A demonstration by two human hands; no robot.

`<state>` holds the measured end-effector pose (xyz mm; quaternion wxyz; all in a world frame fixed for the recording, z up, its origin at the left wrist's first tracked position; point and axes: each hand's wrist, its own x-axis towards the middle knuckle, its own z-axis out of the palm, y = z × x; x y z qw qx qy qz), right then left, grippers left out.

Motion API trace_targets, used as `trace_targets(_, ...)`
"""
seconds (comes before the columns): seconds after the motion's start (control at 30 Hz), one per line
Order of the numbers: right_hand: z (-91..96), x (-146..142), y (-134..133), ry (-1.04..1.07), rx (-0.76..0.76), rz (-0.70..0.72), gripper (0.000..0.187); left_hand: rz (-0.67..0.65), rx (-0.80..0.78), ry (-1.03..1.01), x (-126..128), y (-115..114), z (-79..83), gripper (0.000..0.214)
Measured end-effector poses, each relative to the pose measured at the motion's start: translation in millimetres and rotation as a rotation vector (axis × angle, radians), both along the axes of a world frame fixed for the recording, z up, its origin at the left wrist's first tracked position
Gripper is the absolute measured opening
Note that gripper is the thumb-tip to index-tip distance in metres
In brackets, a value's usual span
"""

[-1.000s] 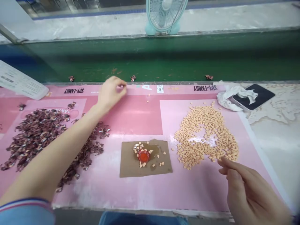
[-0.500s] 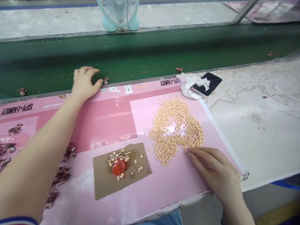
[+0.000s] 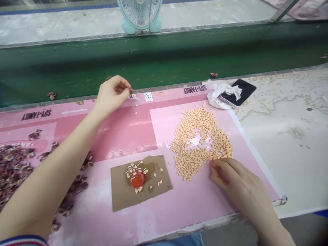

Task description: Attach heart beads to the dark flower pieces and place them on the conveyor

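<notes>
My left hand [image 3: 114, 94] is closed in a pinch on a small dark reddish-brown figure piece [image 3: 131, 91] at the far edge of the pink sheet, beside the green belt. Its fingers partly hide the piece. At the lower right edge of a spread of small tan heart-shaped pieces [image 3: 189, 160], my right hand [image 3: 241, 188] has thumb and forefinger pressed together. Whatever is between those fingertips is hidden. Left of the spread lies a brown cardboard piece [image 3: 120, 198] bearing a red cap [image 3: 137, 180], clear wet liquid and several loose hearts.
Many dark figure pieces [image 3: 15, 171] are heaped at the left, partly behind my forearm. A few more lie on the green belt [image 3: 166, 58]. Crumpled tissue [image 3: 217, 97] touches a black-topped phone-like object [image 3: 243, 90] at the back right. A light-blue fan [image 3: 140, 15] stands beyond the belt.
My left hand has closed from an open reach onto the small dark figure piece and lifted it from the belt edge. My right hand stays by the hearts, its fingers more curled. The view has shifted left.
</notes>
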<state>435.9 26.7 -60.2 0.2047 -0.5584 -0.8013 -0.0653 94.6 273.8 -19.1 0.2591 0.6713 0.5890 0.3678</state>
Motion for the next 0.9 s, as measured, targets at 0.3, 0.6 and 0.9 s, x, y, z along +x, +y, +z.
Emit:
trace_targets(0.3, 39.7, -99.3, -1.1, 0.599, -0.094, 0.300, 0.017, -0.297, -0.271, -0.336, -18.2, -176.4, 36.8, 0.030)
trace_targets(0.6, 43.1, -142.1, 0.4, 0.780, -0.133, 0.398, 0.017, -0.265, -0.294, -0.287, -27.9, -172.8, 40.4, 0.021)
trace_targets(0.9, 34.8, -142.4, 2.5, 0.817, -0.152, 0.367, 0.018, -0.195, -0.165, -0.261, -32.5, -144.0, 47.4, 0.021)
